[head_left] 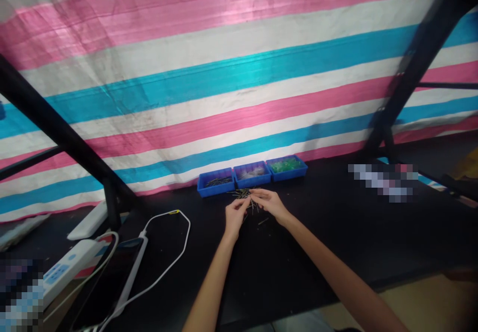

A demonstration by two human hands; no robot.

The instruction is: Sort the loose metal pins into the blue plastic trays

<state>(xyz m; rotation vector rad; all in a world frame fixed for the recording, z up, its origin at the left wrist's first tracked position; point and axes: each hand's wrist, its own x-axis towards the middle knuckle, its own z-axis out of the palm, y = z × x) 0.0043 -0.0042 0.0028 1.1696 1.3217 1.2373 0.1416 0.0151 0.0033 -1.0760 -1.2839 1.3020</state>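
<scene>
Head view: both of my hands meet over the black desk (321,252), just in front of three blue trays, with my left hand (236,213) and my right hand (272,205) nearly fingertip to fingertip. A loose pile of thin sticks (256,206) lies under and around my fingertips, some of it showing beyond them toward the trays, some poking out between my hands on the near side. My left hand is almost closed, thumb and fingers drawn together at the edge of the pile; whether it has hold of a stick I cannot tell. My right hand reaches in from the other side, thumb and forefinger brought close together over the pile, and again I cannot tell if anything is pinched there. One stray stick (263,221) lies on the desk below my right hand, apart from the pile. Of the trays, the left tray (216,189) holds dark thin pieces, the middle tray (253,179) pale, clear-looking ones, and the right tray (288,174) green ones; they sit side by side in a row. Well off to the left are a phone (108,282), a looping white cable (186,237) and a power strip (61,270). Behind the desk hangs a striped sheet (224,83).
</scene>
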